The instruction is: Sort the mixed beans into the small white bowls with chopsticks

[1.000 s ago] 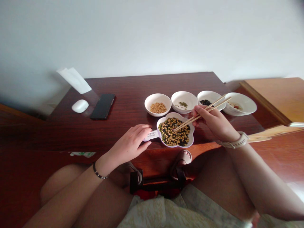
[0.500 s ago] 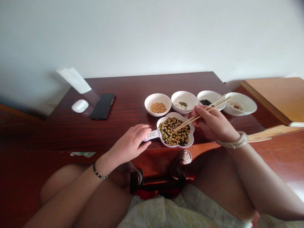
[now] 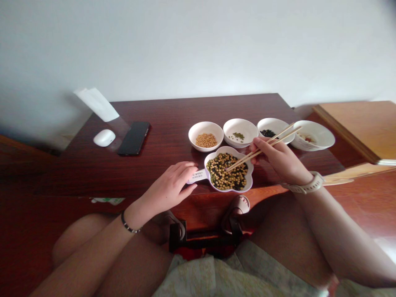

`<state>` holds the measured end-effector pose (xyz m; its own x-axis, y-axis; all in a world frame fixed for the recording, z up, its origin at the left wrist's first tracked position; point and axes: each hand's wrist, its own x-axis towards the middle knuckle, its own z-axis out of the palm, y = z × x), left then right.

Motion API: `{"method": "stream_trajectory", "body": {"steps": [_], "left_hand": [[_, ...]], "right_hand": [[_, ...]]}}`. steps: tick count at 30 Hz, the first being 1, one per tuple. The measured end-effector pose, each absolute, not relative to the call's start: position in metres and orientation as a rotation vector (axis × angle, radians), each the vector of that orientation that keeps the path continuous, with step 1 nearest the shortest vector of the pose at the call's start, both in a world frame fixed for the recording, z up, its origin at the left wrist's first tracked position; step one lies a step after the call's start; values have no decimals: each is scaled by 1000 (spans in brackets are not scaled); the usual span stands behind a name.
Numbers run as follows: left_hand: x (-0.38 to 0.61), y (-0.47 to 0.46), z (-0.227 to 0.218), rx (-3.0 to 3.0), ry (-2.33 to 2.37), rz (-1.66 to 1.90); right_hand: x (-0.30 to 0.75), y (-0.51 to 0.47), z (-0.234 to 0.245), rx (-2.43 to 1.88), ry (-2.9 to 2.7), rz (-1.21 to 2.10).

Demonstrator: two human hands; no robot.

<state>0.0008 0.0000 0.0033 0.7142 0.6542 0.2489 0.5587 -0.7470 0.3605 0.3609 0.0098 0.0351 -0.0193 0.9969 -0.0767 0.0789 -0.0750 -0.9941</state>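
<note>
My right hand [image 3: 274,154] grips a pair of wooden chopsticks [image 3: 269,143], tips down among the mixed beans [image 3: 229,173]. These yellow, black and green beans fill a flower-shaped white bowl [image 3: 250,181] with a lilac rim and a labelled handle [image 3: 198,176]. The fingers and thumb of my left hand [image 3: 179,181] are around the end of that handle. Behind stand a white bowl of yellow soybeans [image 3: 206,140], one with a few green mung beans [image 3: 238,135], one with black beans [image 3: 267,133], and a larger bowl [image 3: 323,138] with small pale and reddish pieces.
On the left of the dark wooden table [image 3: 173,111] lie a black phone [image 3: 134,138], a white rounded case [image 3: 104,138] and a white packet [image 3: 97,104]. A lighter wooden cabinet [image 3: 355,128] adjoins on the right. My knees are under the table's front edge.
</note>
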Motion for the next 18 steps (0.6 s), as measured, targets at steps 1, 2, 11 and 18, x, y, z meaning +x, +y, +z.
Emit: {"method": "stream_trajectory", "body": {"steps": [1,2,11,18], "left_hand": [[1,0,2,2673,957,532],[0,1,2,2681,954,530],[0,1,1,2680,954,564],[0,1,0,2699,949,543]], "right_hand": [[361,10,35,-1314,-1246,1243],[361,10,34,-1315,-1246,1240],[362,10,34,-1302,-1241,1261],[360,10,36,-1298,-1259,1252]]}}
